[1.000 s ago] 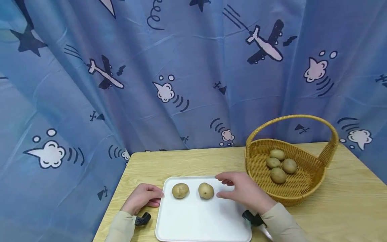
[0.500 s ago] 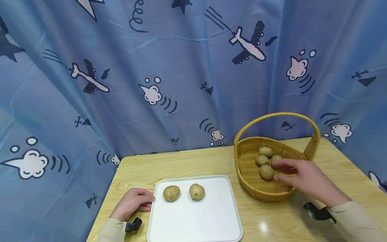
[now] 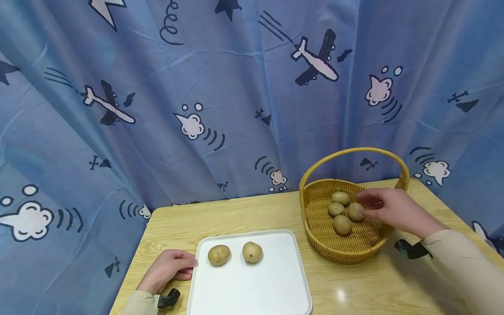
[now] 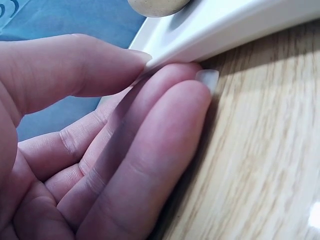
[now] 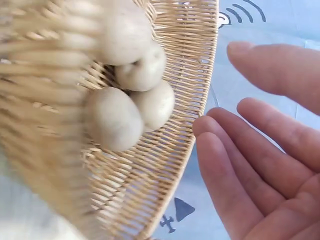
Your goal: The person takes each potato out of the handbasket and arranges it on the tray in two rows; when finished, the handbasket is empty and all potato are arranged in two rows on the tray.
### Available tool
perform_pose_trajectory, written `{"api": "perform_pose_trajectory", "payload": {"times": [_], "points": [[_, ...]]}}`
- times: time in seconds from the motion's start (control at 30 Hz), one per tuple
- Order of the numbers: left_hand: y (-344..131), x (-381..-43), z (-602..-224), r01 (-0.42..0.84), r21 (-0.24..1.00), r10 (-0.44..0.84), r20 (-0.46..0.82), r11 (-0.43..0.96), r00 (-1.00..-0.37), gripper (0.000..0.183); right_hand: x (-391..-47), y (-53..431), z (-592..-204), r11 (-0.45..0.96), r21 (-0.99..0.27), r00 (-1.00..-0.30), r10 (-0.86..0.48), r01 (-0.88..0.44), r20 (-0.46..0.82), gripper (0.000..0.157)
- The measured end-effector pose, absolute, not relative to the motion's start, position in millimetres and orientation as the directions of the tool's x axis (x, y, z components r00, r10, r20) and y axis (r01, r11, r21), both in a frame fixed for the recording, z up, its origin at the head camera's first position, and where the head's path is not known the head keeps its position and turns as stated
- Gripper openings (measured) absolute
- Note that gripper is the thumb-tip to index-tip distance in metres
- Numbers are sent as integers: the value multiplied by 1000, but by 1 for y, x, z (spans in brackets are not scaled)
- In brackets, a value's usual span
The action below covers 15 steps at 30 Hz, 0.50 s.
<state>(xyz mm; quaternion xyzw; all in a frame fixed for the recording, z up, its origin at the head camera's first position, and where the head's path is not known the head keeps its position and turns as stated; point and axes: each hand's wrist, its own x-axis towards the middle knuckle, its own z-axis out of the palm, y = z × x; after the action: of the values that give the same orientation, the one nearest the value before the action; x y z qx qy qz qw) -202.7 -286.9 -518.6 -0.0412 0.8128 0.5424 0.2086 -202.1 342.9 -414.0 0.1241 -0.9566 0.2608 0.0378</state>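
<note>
My left hand (image 3: 170, 267) holds the left edge of a white tray (image 3: 256, 297), thumb on the rim and fingers against its side in the left wrist view. Two potatoes lie apart on the tray: a left one (image 3: 218, 254) and a right one (image 3: 252, 252). My right hand (image 3: 397, 210) is over the right part of a wicker basket (image 3: 346, 256), fingers spread and holding nothing. Its fingertips are close to the rightmost potato (image 3: 355, 211) among several in the basket. In the right wrist view the potatoes (image 5: 114, 119) sit clustered, apart from the fingers (image 5: 220, 160).
The basket's tall arched handle (image 3: 354, 149) rises above its back rim. A wooden table (image 3: 236, 214) carries both tray and basket. Behind it hangs a blue patterned curtain (image 3: 220, 166). Black cameras are strapped at the left wrist (image 3: 168, 298) and right wrist (image 3: 411, 249).
My right hand has moved right from beside the tray's right potato to above the basket. My left hand stays at the tray's edge. The head view has turned right.
</note>
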Motion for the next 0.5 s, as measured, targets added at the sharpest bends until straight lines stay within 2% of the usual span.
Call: {"api": "perform_pose_trajectory", "payload": {"times": [0.2, 0.5], "points": [[-291, -202, -518, -296, 866, 153, -383, 404, -911, 35, -233, 330, -410, 829, -510, -972, -217, -230, 86, 55], [-288, -202, -518, -295, 870, 154, -380, 395, -912, 34, -266, 326, -424, 837, -520, -982, -190, -172, 18, 51]]}}
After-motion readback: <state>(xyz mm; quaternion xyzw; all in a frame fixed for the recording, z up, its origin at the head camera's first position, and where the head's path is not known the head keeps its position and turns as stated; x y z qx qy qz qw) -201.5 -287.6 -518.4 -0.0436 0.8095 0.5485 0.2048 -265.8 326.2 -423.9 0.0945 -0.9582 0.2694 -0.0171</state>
